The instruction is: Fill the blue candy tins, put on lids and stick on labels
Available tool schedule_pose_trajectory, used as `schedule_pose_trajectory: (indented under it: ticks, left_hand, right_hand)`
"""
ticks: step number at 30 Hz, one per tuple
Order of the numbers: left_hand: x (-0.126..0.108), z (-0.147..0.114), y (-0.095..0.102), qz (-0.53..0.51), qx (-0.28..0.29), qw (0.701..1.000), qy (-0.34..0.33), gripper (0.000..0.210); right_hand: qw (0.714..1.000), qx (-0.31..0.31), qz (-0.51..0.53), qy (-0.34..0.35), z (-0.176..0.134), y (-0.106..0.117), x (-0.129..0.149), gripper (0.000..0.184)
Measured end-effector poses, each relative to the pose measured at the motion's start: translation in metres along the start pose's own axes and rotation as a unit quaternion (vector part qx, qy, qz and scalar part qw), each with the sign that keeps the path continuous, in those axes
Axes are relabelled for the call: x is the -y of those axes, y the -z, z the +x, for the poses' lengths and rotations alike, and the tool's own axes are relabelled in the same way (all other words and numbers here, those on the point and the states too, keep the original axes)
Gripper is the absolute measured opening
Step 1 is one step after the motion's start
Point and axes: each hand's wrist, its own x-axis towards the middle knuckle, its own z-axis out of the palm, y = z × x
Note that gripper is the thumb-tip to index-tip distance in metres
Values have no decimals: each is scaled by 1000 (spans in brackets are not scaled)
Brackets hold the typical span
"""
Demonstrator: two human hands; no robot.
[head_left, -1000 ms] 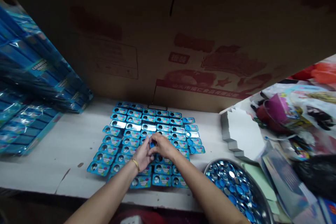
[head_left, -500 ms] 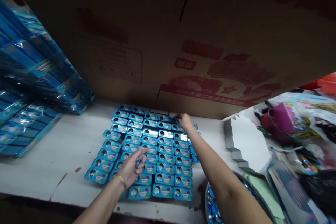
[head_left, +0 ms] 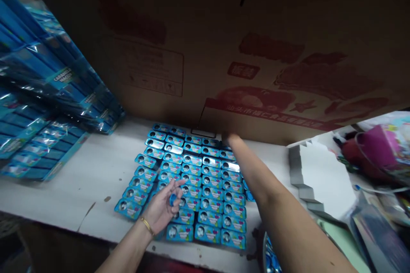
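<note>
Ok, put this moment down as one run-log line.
left hand: holds blue cap over packs | right hand: at far rows, grip unclear | packs: in rows on white table | cardboard box: behind packs

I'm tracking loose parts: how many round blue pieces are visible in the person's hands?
1: the round blue piece in the left hand, above the blue packs. The right hand is dark and partly hidden, so it may conceal another.

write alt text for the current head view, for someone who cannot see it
A person's left hand holds a round blue piece over rows of blue packs on a white table; the blurred right hand is at the far rows, before a large cardboard box.
</note>
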Motion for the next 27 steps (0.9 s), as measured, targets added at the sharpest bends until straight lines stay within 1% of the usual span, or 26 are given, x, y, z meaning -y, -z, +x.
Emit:
schedule_pose_trajectory:
  ticks: [3, 5, 7, 9, 10, 11, 12, 13, 14, 15, 16, 18, 19, 21, 22, 23, 25, 27]
  left_hand:
    - [1, -2, 6, -10, 9, 1000, 2, 34]
    - [0, -1, 9, -33, 20, 999, 4, 32]
    - [-2, 1, 9, -61, 35, 998, -1, 32]
    - [-4, 4, 6, -86, 49, 995, -10, 34]
    - [-5, 7, 4, -96, 57, 994, -11, 36]
    - [-4, 10, 1, -105, 64, 992, -13, 37]
    - [-2, 13, -2, -112, 71, 991, -12, 39]
    - [1, 16, -6, -116, 76, 990, -7, 39]
    - [5, 19, -11, -119, 78, 990, 0, 40]
    - [9, 22, -16, -121, 76, 990, 6, 40]
    - [14, 24, -21, -123, 71, 990, 10, 41]
    - [20, 26, -29, -121, 63, 991, 9, 42]
    - [22, 26, -32, -118, 61, 991, 4, 42]
    - [23, 22, -33, -98, 63, 993, -2, 42]
    - [22, 18, -31, -84, 62, 995, -3, 41]
    - [20, 13, -28, -69, 60, 996, -5, 41]
    - [18, 2, -18, -43, 52, 998, -11, 41]
    - [17, -9, -4, -25, 35, 999, -20, 40]
  right_hand:
    - [1000, 20, 2, -22, -8, 9, -1, 23]
    - [1000, 7, 5, -23, -24, 15, 0, 25]
    - [999, -32, 3, -20, -54, 14, 6, 30]
    - [995, -95, 31, 19, -96, 4, 18, 31]
    - [984, -146, 76, 70, -120, -4, 27, 29]
    - [968, -154, 137, 145, -146, -14, 37, 25]
    - [946, -127, 193, 226, -170, -26, 48, 22]
    - [921, -87, 237, 297, -192, -38, 59, 20]
    - [900, -58, 269, 340, -209, -50, 70, 20]
    - [886, -51, 300, 350, -222, -62, 79, 19]
    - [877, -51, 338, 339, -229, -71, 85, 16]
    - [871, -35, 402, 279, -227, -83, 86, 9]
    - [871, -14, 427, 243, -221, -84, 81, 8]
    - [879, 17, 442, 177, -202, -77, 61, 11]
    - [894, 8, 423, 147, -190, -70, 48, 13]
    - [914, -18, 389, 117, -177, -62, 36, 15]
    - [954, -88, 284, 51, -151, -43, 14, 15]
    - [971, -112, 212, 1, -125, -25, 1, 14]
